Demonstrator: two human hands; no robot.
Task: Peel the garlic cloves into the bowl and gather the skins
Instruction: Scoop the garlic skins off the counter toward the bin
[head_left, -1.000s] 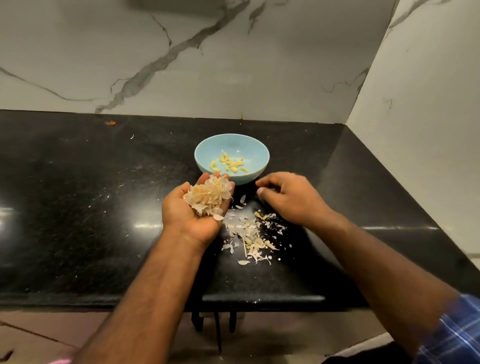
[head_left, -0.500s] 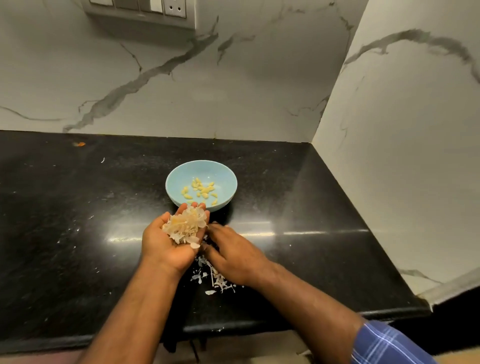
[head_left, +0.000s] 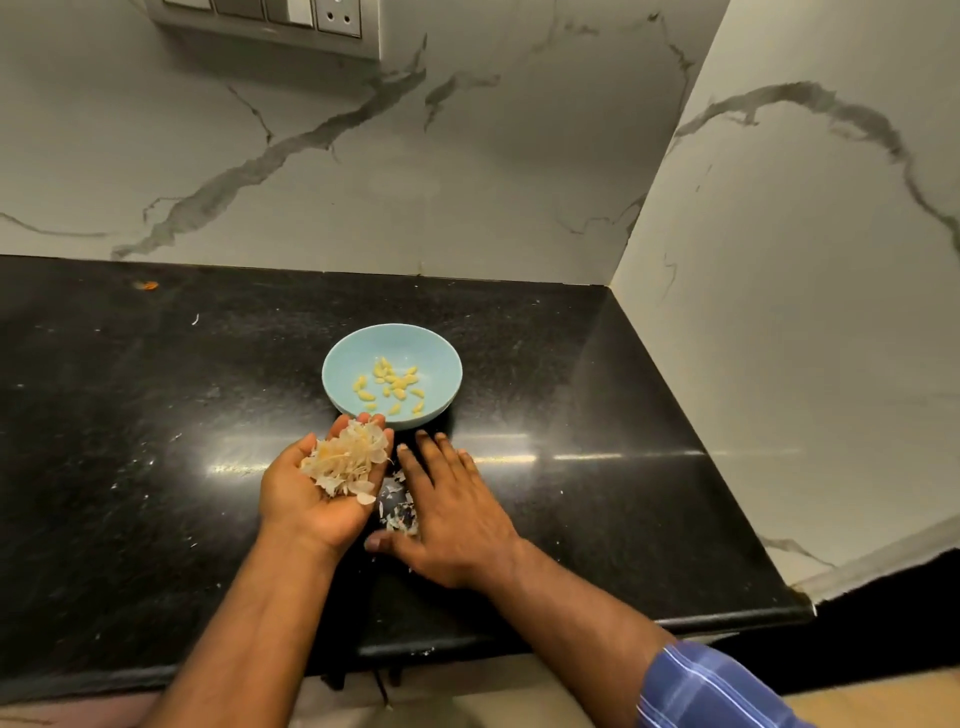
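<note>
Gathering skins is the step: your left hand (head_left: 317, 488) cups a pile of skins (head_left: 348, 460), your right hand (head_left: 447, 512) lies flat, fingers straight, over the scraps (head_left: 397, 512) on the counter (head_left: 130, 441). Cloves (head_left: 389, 384) sit in the bowl (head_left: 343, 364). Next, sweep those scraps into the cupped palm.

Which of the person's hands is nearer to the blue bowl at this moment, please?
Left. The left hand, cupping garlic skins, has its fingertips right at the blue bowl's near rim. The right hand lies flat on the counter, slightly short of it.
</note>
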